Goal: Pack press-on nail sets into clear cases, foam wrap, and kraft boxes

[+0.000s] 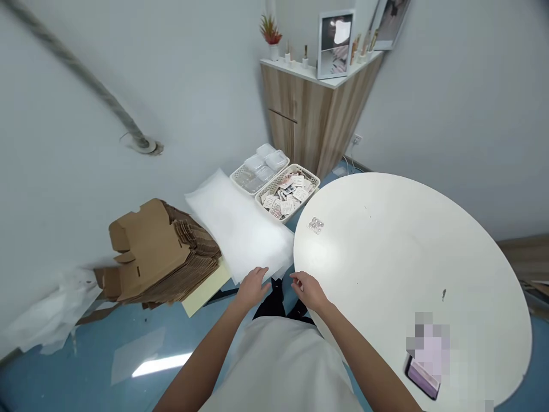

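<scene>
My left hand hovers by the near end of a stack of white foam sheets, its fingers loosely bent and apart, with nothing in it. At the left rim of a round white table is my right hand, fingers half curled and thumb apart, also holding nothing. Whether either hand touches the sheets or the table I cannot tell. A small clear patterned piece lies on the table near its left edge.
Flattened cardboard boxes are stacked at left. Behind the sheets stand a basket of printed cards and a basket of clear plastic boxes. A wooden cabinet fills the corner. A phone lies on the table.
</scene>
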Demonstrator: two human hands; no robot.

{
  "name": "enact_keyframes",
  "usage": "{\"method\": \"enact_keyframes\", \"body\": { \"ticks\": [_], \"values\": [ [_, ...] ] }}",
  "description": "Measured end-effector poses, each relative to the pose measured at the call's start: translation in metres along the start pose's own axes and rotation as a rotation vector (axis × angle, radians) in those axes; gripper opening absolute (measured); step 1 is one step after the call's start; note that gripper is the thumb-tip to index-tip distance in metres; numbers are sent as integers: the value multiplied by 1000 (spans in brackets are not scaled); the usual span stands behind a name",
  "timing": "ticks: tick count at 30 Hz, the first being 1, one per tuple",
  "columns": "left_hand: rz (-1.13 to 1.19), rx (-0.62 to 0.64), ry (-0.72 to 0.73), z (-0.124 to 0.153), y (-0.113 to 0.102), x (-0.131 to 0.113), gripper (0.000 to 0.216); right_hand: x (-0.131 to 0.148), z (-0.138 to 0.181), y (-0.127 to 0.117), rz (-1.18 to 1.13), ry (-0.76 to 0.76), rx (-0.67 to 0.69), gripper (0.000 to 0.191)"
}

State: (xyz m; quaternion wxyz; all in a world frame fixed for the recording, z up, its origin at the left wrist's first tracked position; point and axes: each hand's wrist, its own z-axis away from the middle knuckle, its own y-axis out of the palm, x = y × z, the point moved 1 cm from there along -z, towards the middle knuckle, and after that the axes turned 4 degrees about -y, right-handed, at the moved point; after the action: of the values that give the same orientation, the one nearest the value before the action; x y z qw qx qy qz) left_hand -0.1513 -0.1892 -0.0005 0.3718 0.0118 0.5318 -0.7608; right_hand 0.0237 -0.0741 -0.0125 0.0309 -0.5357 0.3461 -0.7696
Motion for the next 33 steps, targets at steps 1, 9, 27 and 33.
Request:
{"method": "enact_keyframes", "body": {
  "ticks": [1,9,27,33],
  "values": [
    [-6,-19,-18,1,0,3,44,3,-4,1,24,-20,17,28],
    [-57,-137,-118,-7,-9,30,44,31,-52,23,102,-46,106,56],
    [165,138,-115,-93,-36,104,76,48,-211,79,387,283,1,70],
    [271,174,-108,-92,-34,114,78,42,-226,78,498,420,-51,51]
  ]
}}
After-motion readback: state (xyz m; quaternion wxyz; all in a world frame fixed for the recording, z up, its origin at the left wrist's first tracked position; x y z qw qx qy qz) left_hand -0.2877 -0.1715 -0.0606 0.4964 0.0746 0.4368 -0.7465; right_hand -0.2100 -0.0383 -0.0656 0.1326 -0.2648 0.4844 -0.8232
